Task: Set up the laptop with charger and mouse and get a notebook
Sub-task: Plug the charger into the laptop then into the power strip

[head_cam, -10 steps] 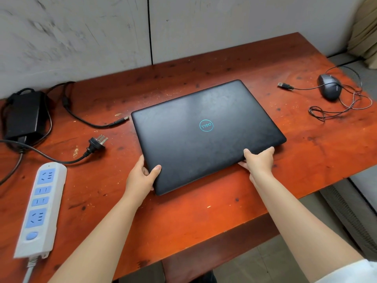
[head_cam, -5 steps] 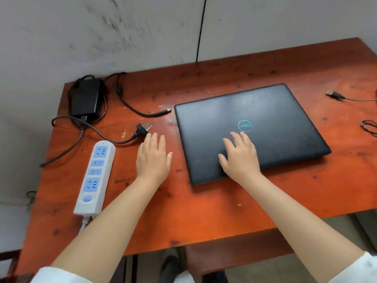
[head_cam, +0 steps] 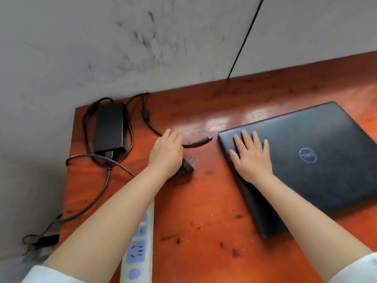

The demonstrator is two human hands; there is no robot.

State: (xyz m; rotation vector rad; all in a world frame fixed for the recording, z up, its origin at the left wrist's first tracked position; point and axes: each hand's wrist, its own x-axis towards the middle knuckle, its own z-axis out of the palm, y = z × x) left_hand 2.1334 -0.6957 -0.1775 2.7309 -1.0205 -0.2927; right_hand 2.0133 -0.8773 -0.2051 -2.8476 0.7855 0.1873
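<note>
**Reaching for the charger cord**

The red-brown wooden table [head_cam: 204, 231] is the biggest thing here. The closed flat black laptop with a blue ring logo [head_cam: 318, 160] lies on it, under and to the right of the right hand [head_cam: 252, 158]. That hand lies flat on the lid with its fingers spread, holding nothing. The laptop looks heavy and stiff, and its lid looks smooth, so I think two hands on its edges are the safe way to move it.

The black box-shaped charger brick [head_cam: 110, 129] sits well to the left of the left hand [head_cam: 166, 153], near the table's far corner. It looks hard and a bit heavy.

The thin black charger cord [head_cam: 145, 117] is soft and bendy. It runs under the left hand, which is curled down over it. I cannot tell if the fingers have closed on it. The small round metal-tipped plug end [head_cam: 201, 141] pokes out just right of that hand. That stiff end looks like the best spot to pinch.

The black wall plug with metal prongs [head_cam: 188, 165] lies just beside the left wrist.

No mouse or notebook shows.
</note>
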